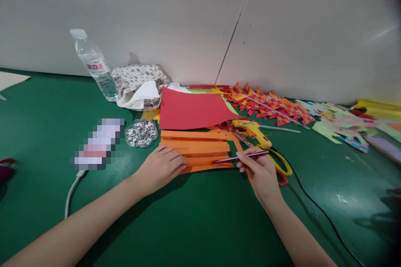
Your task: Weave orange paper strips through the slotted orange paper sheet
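Note:
A stack of orange paper strips (194,147) lies on the green table (200,225) in front of me. My left hand (161,167) rests flat on the left end of the strips, fingers together and stretched out. My right hand (261,173) pinches a thin pink pen (241,157) whose tip points left onto the orange paper. Just behind the right hand lie scissors with yellow and red handles (280,164) and a yellow glue gun (252,130).
A red sheet (192,110) lies behind the orange strips. A tray of googly eyes (141,133), a water bottle (94,64) and a cloth bag (139,81) stand at the left. Woven red paper fish (271,104) and pastel cutouts (341,127) line the wall. A black cable (316,208) runs right.

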The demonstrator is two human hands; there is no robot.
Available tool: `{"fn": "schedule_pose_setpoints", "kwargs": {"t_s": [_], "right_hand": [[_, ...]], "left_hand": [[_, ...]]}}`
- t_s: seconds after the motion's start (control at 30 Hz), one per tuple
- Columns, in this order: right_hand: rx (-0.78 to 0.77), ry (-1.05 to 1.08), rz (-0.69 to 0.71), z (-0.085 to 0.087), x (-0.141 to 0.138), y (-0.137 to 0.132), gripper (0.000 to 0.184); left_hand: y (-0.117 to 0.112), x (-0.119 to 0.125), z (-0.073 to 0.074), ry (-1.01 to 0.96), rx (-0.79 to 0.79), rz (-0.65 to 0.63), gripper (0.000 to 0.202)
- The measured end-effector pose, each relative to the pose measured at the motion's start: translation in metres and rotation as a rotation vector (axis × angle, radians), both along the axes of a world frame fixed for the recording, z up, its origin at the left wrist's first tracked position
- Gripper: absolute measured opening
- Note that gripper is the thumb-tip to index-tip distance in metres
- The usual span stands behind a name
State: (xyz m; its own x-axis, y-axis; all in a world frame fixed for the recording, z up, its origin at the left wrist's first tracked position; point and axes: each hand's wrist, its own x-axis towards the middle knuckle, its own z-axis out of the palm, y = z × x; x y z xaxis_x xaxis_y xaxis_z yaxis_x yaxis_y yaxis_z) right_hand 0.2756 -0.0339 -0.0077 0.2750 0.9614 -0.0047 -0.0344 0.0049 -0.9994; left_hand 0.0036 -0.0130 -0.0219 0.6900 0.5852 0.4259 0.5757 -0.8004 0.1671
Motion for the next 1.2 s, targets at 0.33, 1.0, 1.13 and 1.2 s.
{"fn": "schedule_pose_setpoints", "kwargs": {"t_s": [0.33, 1.0, 1.13, 1.2], "right_hand": [[-0.022, 0.029, -0.246, 0.007, 0.015, 0.003, 0.023], [0.244, -0.012, -0.389, 0.016, 0.030, 0.005, 0.015], [0.200, 0.076, -0.213, 0.015, 0.015, 0.000, 0.015], [0.129, 0.039, -0.041, 0.012, 0.003, -0.004, 0.018]], "left_hand": [[0.001, 0.000, 0.001, -0.007, 0.000, -0.003, 0.018], [0.000, 0.000, 0.000, -0.003, 0.015, 0.000, 0.018], [0.000, 0.000, 0.000, -0.004, 0.009, -0.001, 0.018], [0.000, 0.000, 0.000, -0.005, 0.004, 0.001, 0.018]]}}
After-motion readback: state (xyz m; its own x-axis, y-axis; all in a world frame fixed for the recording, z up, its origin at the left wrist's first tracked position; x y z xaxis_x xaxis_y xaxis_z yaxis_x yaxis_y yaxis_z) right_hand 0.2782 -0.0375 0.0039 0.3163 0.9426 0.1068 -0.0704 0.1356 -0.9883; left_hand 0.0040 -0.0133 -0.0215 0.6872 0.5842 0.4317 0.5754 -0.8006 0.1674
